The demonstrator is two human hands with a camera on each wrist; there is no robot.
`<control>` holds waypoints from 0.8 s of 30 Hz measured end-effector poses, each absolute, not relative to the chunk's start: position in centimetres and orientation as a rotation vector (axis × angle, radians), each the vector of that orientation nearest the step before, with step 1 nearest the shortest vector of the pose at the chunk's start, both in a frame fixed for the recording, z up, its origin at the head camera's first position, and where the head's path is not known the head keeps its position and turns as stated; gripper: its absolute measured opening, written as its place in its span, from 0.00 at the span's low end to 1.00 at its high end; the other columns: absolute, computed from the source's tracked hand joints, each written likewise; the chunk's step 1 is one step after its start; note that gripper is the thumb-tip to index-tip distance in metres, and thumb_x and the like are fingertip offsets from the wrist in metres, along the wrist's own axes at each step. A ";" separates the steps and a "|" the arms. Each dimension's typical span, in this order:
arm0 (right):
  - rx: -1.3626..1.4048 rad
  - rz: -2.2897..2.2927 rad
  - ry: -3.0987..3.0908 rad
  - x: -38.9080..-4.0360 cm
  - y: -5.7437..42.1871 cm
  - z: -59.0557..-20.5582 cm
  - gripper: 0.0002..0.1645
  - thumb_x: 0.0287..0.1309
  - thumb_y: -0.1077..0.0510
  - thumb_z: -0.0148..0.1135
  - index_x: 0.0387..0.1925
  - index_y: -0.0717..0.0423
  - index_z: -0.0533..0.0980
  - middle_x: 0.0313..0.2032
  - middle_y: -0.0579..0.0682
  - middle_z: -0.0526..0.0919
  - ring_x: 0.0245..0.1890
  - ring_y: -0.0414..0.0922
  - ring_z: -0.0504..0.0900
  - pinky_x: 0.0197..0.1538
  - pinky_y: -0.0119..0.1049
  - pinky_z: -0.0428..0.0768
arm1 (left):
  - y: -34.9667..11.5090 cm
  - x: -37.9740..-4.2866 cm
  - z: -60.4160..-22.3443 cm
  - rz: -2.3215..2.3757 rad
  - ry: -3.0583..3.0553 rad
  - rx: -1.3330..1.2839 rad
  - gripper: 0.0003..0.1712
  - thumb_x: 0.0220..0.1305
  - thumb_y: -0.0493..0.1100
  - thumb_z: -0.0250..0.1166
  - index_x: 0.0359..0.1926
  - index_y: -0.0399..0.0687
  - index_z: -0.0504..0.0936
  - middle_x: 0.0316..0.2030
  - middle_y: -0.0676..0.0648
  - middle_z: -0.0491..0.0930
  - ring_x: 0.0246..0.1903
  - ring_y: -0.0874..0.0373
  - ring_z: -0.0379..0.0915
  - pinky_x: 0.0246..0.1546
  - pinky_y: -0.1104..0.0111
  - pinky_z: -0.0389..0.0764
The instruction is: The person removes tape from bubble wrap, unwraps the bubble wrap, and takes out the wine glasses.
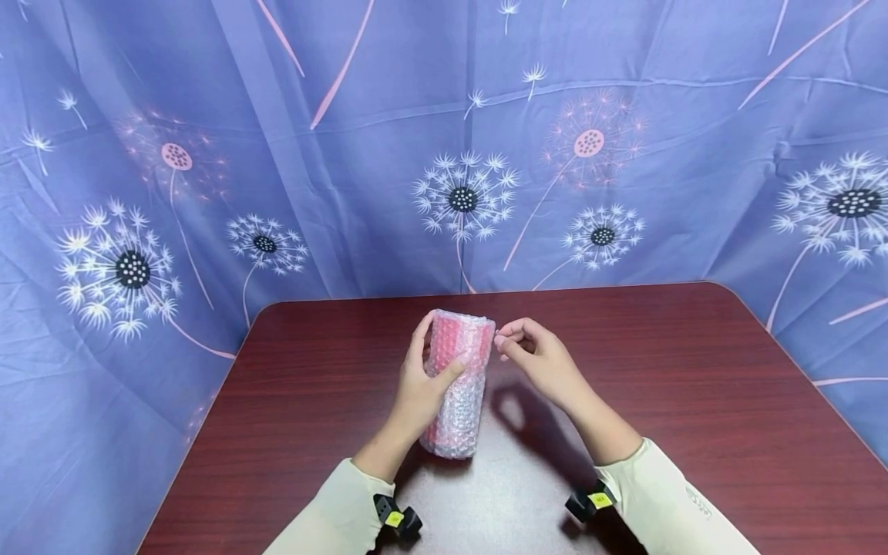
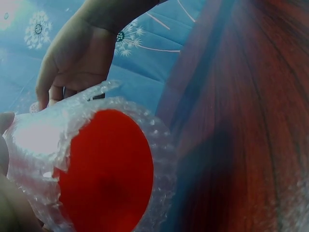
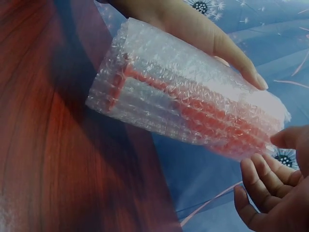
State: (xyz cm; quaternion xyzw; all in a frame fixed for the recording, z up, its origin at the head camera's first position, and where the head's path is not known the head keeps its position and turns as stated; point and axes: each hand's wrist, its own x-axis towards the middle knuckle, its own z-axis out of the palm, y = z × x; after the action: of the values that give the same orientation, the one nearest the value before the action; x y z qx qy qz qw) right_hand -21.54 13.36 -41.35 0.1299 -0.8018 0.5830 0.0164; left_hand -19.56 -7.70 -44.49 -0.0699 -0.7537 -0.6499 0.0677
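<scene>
A roll-shaped package in clear bubble wrap (image 1: 461,393) stands tilted above the table, with a red and pale item inside. My left hand (image 1: 423,385) grips it from the left, thumb across the front and fingers behind. In the left wrist view, the item's round red end (image 2: 113,174) shows through the open end of the wrap, and a loose flap (image 2: 104,89) sticks out. My right hand (image 1: 544,362) is at the package's upper right edge. Its thumb and fingertips (image 3: 260,164) pinch at the edge of the wrap there; the exact contact is partly hidden.
The package is over a dark red wood-grain table (image 1: 312,385) with rounded far corners. A blue curtain (image 1: 388,154) with dandelion prints hangs behind and at the sides. Small black cameras (image 1: 398,518) are strapped to both wrists over pale sleeves (image 1: 340,509).
</scene>
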 end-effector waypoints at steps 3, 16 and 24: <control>0.392 1.735 -2.536 -21.5 13.3 -41.3 0.09 0.67 0.58 0.62 0.46 0.58 0.80 0.37 0.60 0.85 0.32 0.40 0.84 0.41 0.35 0.82 | -7.7 -19.5 -44.5 -1.931 -2.277 -0.224 0.49 0.59 0.52 0.74 0.75 0.82 0.56 0.66 0.48 0.69 0.57 0.50 0.73 0.49 0.59 0.82; 0.338 1.480 -2.628 -21.4 13.2 -41.1 0.09 0.67 0.56 0.64 0.44 0.54 0.85 0.35 0.53 0.90 0.36 0.48 0.86 0.39 0.30 0.78 | -7.3 -19.2 -44.5 -1.601 -2.364 -0.217 0.54 0.52 0.57 0.78 0.75 0.82 0.57 0.66 0.52 0.69 0.63 0.53 0.68 0.60 0.49 0.74; 0.282 1.501 -2.629 -21.6 13.0 -41.2 0.09 0.68 0.56 0.63 0.38 0.55 0.86 0.32 0.54 0.90 0.35 0.52 0.88 0.38 0.28 0.80 | -6.9 -18.8 -44.3 -1.472 -2.361 -0.228 0.56 0.49 0.58 0.80 0.76 0.77 0.59 0.64 0.49 0.71 0.62 0.52 0.67 0.59 0.49 0.74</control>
State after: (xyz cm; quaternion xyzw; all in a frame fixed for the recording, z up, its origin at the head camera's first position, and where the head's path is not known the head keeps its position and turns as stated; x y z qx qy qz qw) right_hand -21.60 12.97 -41.20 0.0926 -0.8636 0.4931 0.0504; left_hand -18.75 -6.90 -44.35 -0.0805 -0.8328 -0.5193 0.1741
